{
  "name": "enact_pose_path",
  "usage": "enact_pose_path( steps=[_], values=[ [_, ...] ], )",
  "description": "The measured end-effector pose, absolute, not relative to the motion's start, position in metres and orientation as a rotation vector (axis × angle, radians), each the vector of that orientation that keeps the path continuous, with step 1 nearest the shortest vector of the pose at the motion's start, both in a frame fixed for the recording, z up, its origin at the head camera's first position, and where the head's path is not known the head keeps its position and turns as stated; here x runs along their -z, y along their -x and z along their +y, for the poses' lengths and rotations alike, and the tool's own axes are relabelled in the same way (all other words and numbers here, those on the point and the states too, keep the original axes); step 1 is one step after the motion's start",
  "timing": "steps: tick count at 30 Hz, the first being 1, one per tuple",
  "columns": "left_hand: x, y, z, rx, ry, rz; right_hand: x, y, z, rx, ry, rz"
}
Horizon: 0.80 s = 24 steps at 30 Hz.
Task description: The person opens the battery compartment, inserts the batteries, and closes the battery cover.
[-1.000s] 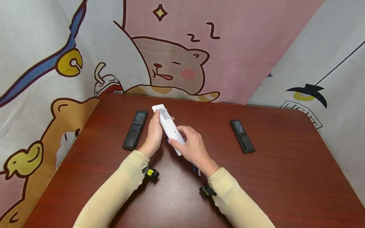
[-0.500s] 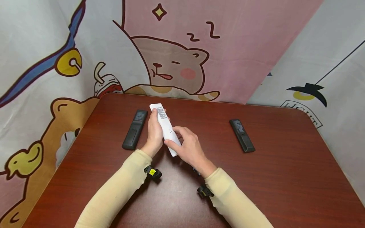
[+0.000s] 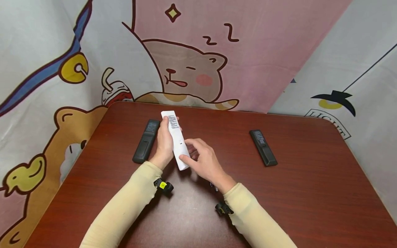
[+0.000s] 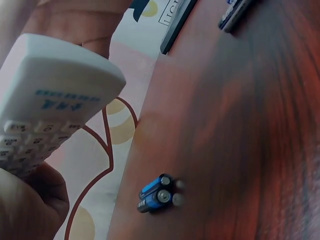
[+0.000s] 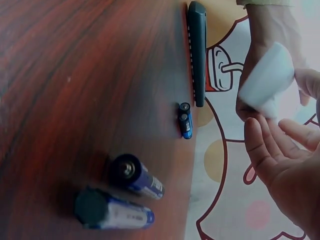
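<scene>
A white remote control (image 3: 177,135) is held above the table, its printed back upward and its keypad (image 4: 35,142) facing down. My left hand (image 3: 164,142) grips it along the left side, thumb by the printed label. My right hand (image 3: 205,160) is at the near end, its thumb (image 3: 187,159) on the back's lower corner and its fingers at the right edge and underneath. In the right wrist view, the right fingers (image 5: 267,150) reach toward the white remote control's end (image 5: 270,77). Two small blue batteries (image 4: 156,193) lie on the table, hidden from the head view by the hands and remote control.
One black remote control (image 3: 146,141) lies on the brown table (image 3: 310,193) to the left, another (image 3: 263,147) to the right. Two more batteries (image 3: 214,187) lie beneath my right wrist, appearing larger in the right wrist view, one battery (image 5: 137,175) beside the other (image 5: 117,210).
The white remote control has shifted slightly left and turned closer to upright in the head view. Both hands have moved a little left with it, the right thumb staying near its lower end.
</scene>
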State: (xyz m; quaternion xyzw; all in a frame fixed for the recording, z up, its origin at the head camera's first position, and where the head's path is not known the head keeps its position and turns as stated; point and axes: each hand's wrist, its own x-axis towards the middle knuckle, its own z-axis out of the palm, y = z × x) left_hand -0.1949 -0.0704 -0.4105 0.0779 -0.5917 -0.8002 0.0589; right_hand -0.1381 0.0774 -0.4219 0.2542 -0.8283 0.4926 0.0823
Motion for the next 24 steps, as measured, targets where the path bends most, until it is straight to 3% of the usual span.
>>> enact_pose_path(
  steps=[24],
  values=[
    [0.4140,0.1959,-0.0808,2.508,-0.065,-1.879,0.4237,0.1396,0.0777,-1.460,-0.934,-2.460]
  ],
)
